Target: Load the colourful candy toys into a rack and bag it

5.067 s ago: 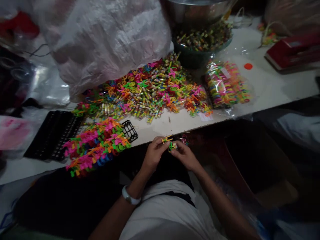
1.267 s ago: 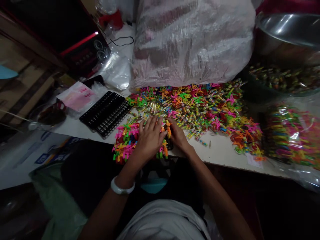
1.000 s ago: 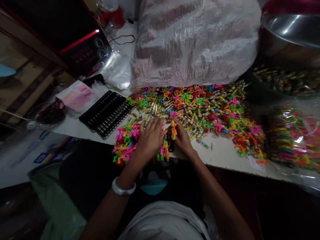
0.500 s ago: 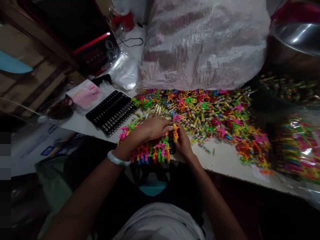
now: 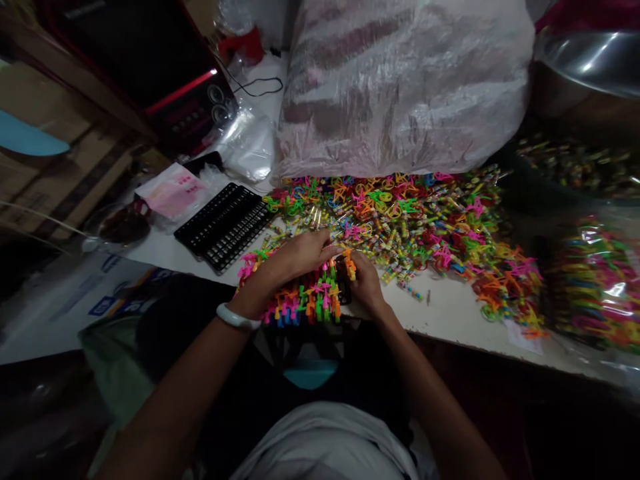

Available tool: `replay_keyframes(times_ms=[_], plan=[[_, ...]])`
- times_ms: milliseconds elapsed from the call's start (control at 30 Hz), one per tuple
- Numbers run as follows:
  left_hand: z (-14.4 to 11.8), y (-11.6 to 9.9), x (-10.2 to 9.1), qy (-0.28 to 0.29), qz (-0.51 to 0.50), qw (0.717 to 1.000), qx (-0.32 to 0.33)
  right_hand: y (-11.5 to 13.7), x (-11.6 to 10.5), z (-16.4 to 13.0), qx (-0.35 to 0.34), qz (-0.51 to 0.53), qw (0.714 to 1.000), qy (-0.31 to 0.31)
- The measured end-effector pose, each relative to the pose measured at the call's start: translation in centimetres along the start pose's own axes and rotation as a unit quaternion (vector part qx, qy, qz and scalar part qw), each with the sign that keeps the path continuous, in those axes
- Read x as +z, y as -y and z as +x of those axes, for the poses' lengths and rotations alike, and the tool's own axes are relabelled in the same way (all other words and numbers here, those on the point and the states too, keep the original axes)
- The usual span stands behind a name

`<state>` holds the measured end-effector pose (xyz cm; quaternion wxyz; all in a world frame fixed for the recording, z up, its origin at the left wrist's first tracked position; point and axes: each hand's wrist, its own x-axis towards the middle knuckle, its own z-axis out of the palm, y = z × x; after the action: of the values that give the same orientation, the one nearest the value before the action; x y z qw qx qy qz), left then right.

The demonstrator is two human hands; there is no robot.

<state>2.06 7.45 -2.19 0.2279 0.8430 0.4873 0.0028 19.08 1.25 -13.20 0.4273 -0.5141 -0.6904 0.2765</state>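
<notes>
An empty black rack [image 5: 224,225] lies at the left of the bench [image 5: 450,313]. Left hand [image 5: 295,257], fingers flat, steadies the filled rack of bright plastic toys [image 5: 305,300] at the near edge. Right hand [image 5: 365,287] pinches an orange toy [image 5: 349,262] at the rack's end. Beyond, a loose toy heap [image 5: 400,220] and a bulky plastic sack [image 5: 400,87] crowd the reach.

Both hands [image 5: 333,267] on a toy-filled rack [image 5: 305,297] at the table [image 5: 450,313] edge.
</notes>
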Motion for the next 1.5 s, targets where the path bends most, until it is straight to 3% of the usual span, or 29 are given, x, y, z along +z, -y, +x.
replay_keyframes(times_ms=[100, 300, 433, 500, 600, 733, 833, 1000, 1133, 1233, 1333, 1500], plan=[[-0.2, 0.1, 0.2, -0.001, 0.001, 1.0, -0.009, 0.4, 0.0, 0.2, -0.001, -0.006, 1.0, -0.006], [-0.1, 0.2, 0.4, -0.033, 0.001, 0.999, -0.002, 1.2, 0.1, 0.5, -0.024, -0.062, 0.996, 0.056], [-0.1, 0.1, 0.4, -0.021, -0.003, 0.999, -0.027, 1.1, 0.2, 0.6, -0.01, -0.111, 0.991, 0.071], [-0.2, 0.0, 0.4, -0.018, -0.013, 1.0, -0.004, 1.2, 0.3, 0.7, -0.006, -0.125, 0.989, 0.075], [-0.2, -0.3, 0.4, -0.018, 0.005, 0.999, 0.042, 1.4, 0.6, 1.0, -0.012, -0.133, 0.988, 0.071], [0.0, -0.7, 0.4, 0.004, 0.072, 0.997, 0.034, 1.6, 0.6, 0.4, -0.026, -0.075, 0.996, 0.028], [0.1, -0.7, 0.4, 0.007, 0.08, 0.996, 0.031, 1.2, -1.8, -1.0, -0.012, -0.053, 0.997, -0.051], [0.2, -0.8, 0.2, 0.024, 0.078, 0.997, 0.013, -1.0, -10.6, -3.0, 0.094, -0.174, 0.955, -0.222], [0.3, -0.9, 0.1, 0.028, 0.07, 0.997, 0.006, -3.0, -16.2, -3.1, 0.115, -0.294, 0.924, -0.215], [0.4, -0.9, 0.1, 0.028, 0.075, 0.997, 0.01, -3.7, -18.0, -3.5, 0.146, -0.378, 0.895, -0.187], [0.3, -0.8, 0.2, 0.016, 0.079, 0.996, 0.022, -3.9, -18.4, -4.2, 0.184, -0.438, 0.866, -0.154], [0.2, -0.8, 0.3, 0.001, 0.068, 0.998, 0.017, -4.2, -18.2, -4.5, 0.167, -0.428, 0.875, -0.153]])
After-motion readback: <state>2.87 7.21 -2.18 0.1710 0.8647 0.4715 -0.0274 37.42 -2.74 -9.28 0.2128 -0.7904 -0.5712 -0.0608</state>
